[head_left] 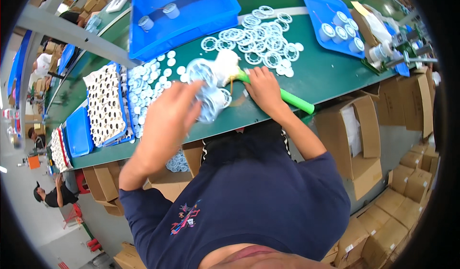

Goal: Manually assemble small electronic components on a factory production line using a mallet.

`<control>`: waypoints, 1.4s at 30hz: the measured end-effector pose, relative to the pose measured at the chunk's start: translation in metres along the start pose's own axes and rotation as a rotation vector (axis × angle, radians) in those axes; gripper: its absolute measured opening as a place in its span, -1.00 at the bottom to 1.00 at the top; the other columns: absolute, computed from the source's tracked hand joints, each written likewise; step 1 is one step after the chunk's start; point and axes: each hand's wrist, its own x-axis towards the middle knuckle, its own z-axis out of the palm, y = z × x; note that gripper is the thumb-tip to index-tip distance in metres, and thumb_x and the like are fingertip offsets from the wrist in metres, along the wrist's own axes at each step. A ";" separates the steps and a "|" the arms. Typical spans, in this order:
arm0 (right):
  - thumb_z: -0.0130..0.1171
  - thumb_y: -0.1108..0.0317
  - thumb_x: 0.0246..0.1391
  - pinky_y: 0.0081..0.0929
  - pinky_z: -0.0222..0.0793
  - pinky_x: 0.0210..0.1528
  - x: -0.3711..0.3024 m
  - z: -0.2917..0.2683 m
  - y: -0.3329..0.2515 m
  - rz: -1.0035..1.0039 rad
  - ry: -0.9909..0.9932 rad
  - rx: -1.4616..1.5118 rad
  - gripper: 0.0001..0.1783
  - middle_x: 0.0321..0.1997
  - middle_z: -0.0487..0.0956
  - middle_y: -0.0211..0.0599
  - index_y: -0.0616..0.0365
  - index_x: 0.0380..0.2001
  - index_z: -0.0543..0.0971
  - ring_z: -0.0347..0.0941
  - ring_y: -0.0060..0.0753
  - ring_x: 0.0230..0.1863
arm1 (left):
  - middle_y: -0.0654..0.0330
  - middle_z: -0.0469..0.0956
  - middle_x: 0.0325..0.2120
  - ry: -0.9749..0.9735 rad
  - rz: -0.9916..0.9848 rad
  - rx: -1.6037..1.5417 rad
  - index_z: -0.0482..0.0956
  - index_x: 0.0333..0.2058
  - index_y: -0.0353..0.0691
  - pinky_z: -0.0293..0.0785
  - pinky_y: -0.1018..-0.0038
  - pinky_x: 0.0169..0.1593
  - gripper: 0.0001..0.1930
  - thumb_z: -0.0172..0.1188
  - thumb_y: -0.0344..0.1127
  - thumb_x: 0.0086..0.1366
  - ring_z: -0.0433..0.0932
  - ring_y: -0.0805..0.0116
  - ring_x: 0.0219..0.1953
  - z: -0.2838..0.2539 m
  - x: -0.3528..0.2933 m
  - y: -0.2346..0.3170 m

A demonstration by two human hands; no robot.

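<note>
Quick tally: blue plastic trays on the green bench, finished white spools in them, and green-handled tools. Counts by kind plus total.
Blue plastic trays: 5 (big bin at top, flat one at right, three at left)
Finished white spools: 7 (2 in the big bin, 5 on the right tray)
Green-handled mallet, under the right hand: 1
Total: 13

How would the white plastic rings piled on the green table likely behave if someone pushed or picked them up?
The white rings look thin and open-centred, so each is probably very light. They lie flat and overlap on the smooth green table, so a push would likely slide and scatter them rather than roll them. Being so flat, single ones may be fiddly to lift.
</note>
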 end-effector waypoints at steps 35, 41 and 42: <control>0.23 0.57 0.13 -0.19 0.47 0.10 -0.051 -0.063 0.074 0.371 0.040 0.510 -0.68 0.09 0.57 -0.14 0.22 -0.02 0.62 0.55 -0.03 0.06 | -0.06 0.57 0.00 0.307 -0.394 -0.418 0.51 0.12 -0.36 0.51 0.21 0.03 -0.59 0.30 -0.48 0.30 0.58 0.05 -0.07 0.222 -0.051 0.016; 0.35 0.37 0.18 -0.18 0.52 -0.04 -0.033 -0.028 0.067 0.259 0.103 0.244 -0.60 0.14 0.53 -0.19 0.13 0.08 0.59 0.59 -0.01 -0.02 | -0.07 0.41 0.27 0.406 -0.353 -0.412 0.25 0.39 -0.29 0.38 0.20 0.27 -0.24 0.36 -0.45 0.25 0.47 0.00 0.21 0.235 -0.026 0.010; 0.35 0.36 0.18 -0.19 0.52 -0.08 -0.032 -0.024 0.069 0.218 0.107 0.190 -0.63 0.12 0.54 -0.21 0.11 0.06 0.60 0.60 -0.03 -0.06 | -0.09 0.38 0.29 0.434 -0.291 -0.427 0.21 0.41 -0.29 0.33 0.18 0.34 -0.22 0.35 -0.46 0.25 0.44 -0.05 0.27 0.231 -0.019 0.012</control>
